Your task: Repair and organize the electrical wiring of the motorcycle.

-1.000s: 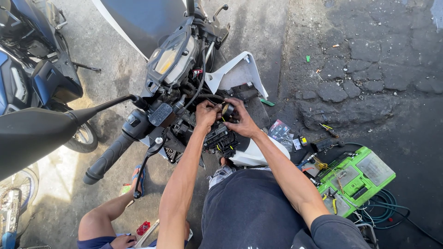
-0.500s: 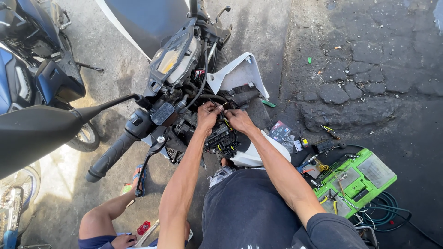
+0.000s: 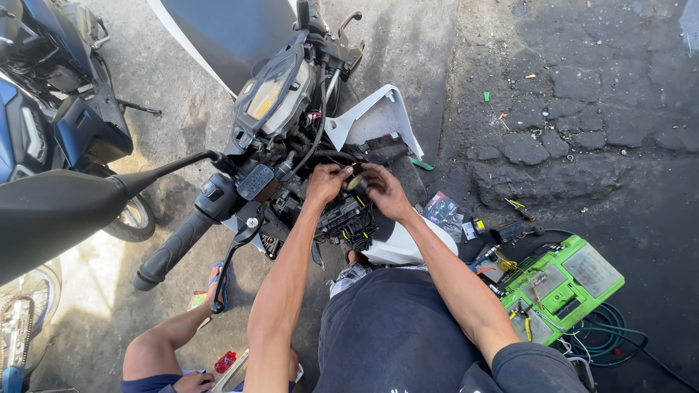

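Observation:
A scooter (image 3: 284, 109) stands in front of me with its front cover off, showing black wiring and connectors (image 3: 342, 222). Both hands meet over this open front. My left hand (image 3: 326, 182) and my right hand (image 3: 384, 191) together pinch a small round dark part (image 3: 356, 183) with a yellowish face, right above the wiring. A white body panel (image 3: 375, 120) hangs loose just behind my hands. The left handlebar grip (image 3: 175, 247) and brake lever (image 3: 234, 258) stick out toward me at the left.
A green tool case (image 3: 564, 280) with small parts lies open on the asphalt at right, beside cables (image 3: 604, 338) and small packets (image 3: 444, 211). A blue scooter (image 3: 51, 116) is parked at left. Another person's leg (image 3: 156, 346) in a sandal is at lower left. A black mirror (image 3: 51, 211) juts in.
My hands have shifted slightly downward and closer together on the small round part. The view has drifted a little; the scooter itself has not moved.

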